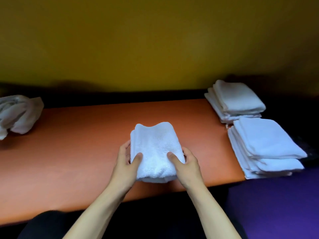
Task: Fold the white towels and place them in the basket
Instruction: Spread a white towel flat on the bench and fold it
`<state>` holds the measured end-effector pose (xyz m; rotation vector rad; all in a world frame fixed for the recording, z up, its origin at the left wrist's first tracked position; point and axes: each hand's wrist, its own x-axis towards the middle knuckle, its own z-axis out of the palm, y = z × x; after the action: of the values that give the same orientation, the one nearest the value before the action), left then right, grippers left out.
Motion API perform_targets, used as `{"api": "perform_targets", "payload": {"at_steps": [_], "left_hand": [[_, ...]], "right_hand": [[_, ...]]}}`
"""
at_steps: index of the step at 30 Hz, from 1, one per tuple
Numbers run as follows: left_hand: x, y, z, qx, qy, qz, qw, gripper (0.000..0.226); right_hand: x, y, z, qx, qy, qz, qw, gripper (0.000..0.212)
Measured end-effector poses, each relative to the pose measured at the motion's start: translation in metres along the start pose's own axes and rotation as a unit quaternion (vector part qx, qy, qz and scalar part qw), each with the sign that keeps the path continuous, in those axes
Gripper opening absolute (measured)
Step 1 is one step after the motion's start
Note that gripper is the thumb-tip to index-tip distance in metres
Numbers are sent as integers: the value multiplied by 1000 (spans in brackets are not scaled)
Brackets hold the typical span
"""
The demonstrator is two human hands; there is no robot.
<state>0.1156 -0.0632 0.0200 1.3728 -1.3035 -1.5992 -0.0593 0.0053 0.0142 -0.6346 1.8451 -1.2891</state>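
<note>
A folded white towel [153,145] sits in the middle of the orange table [77,144], held from both sides. My left hand [126,163] grips its left edge with the thumb on top. My right hand [184,163] grips its right edge the same way. Two stacks of folded white towels lie at the table's right end: a far stack [236,99] and a near stack [265,144]. A heap of unfolded white towels [19,112] lies at the far left. No basket shows in the frame.
A yellow wall [155,40] rises behind the table. A purple surface [279,204] lies at the lower right beyond the table's end. Something dark lies under the right-hand stacks; I cannot tell what it is.
</note>
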Motion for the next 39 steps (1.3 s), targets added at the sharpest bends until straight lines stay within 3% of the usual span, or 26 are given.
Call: {"api": "perform_targets", "payload": {"at_steps": [5, 11, 20, 24, 27, 29, 31, 33, 39], "left_hand": [[2, 16, 65, 22, -68, 48, 996, 61], [25, 33, 140, 25, -83, 119, 989, 76], [117, 79, 264, 175, -99, 258, 945, 39], [163, 110, 320, 194, -119, 283, 932, 36], [197, 127, 356, 236, -125, 294, 918, 40], [220, 123, 374, 339, -136, 277, 889, 49], [229, 108, 382, 494, -150, 255, 818, 51], [230, 86, 385, 561, -172, 250, 770, 50], [225, 72, 383, 558, -149, 272, 770, 52]], "right_hand": [[16, -13, -70, 3, 55, -47, 997, 34], [51, -30, -137, -11, 67, -108, 992, 56], [161, -67, -219, -67, 185, -196, 961, 43], [212, -87, -255, -103, 229, -240, 938, 40], [250, -99, -277, -164, 254, -253, 919, 39], [278, -95, -286, -325, 280, -232, 873, 43], [301, -77, -287, -499, 243, -231, 799, 47], [315, -53, -286, -567, 150, -215, 781, 52], [318, -37, -286, -568, 134, -209, 784, 50]]}}
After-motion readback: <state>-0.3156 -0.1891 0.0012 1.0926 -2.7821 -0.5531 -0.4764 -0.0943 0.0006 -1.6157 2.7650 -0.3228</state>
